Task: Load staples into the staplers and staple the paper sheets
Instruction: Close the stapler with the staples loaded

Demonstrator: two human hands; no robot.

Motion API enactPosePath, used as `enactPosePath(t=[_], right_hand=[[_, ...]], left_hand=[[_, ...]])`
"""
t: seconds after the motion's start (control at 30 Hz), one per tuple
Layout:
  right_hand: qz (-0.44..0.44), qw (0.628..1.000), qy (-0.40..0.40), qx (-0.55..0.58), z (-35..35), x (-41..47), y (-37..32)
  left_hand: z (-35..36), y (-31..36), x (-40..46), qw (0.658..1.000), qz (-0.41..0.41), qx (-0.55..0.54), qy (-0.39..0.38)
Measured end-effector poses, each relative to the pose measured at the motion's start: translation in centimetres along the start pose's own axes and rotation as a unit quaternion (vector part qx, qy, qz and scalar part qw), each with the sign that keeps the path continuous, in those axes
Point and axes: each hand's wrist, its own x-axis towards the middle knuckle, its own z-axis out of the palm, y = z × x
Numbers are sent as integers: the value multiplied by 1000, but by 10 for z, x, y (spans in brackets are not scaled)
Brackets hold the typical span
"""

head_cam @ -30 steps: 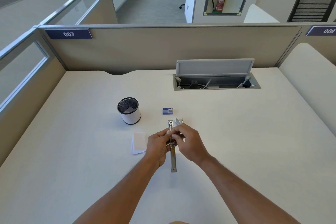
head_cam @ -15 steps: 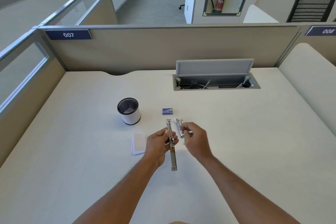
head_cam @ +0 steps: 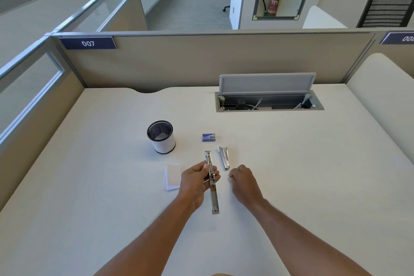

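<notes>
My left hand point(head_cam: 197, 180) grips a silver stapler point(head_cam: 211, 182) that is swung fully open into one long bar, pointing away from me just above the desk. A second silver stapler point(head_cam: 224, 157) lies on the desk just beyond and to the right of it. My right hand point(head_cam: 244, 184) hovers to the right of the open stapler and apart from it. Its fingertips are pinched on a small pale staple strip point(head_cam: 230, 177). A blue staple box point(head_cam: 208, 137) sits further back. A small stack of paper sheets point(head_cam: 172, 176) lies left of my left hand.
A black mesh pen cup point(head_cam: 161, 136) with a white band stands at the back left of the work spot. An open cable tray point(head_cam: 268, 103) with a raised lid is set into the desk point(head_cam: 89, 186) at the back right. Partition walls point(head_cam: 201, 60) enclose the desk.
My right hand has drawn away from the open stapler, moving right and toward me. The second stapler, hidden behind the hands before, lies uncovered. My left hand has kept its hold.
</notes>
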Motion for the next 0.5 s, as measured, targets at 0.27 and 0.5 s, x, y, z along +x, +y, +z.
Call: enactPosePath(t=[0.27, 0.5], right_hand=[[88, 964, 41, 246, -30, -10, -22], [43, 942, 33, 331, -68, -8, -59]], left_hand=[[-3, -3, 2, 1000, -3, 0, -1], [1, -4, -2, 1000, -2, 12, -25]])
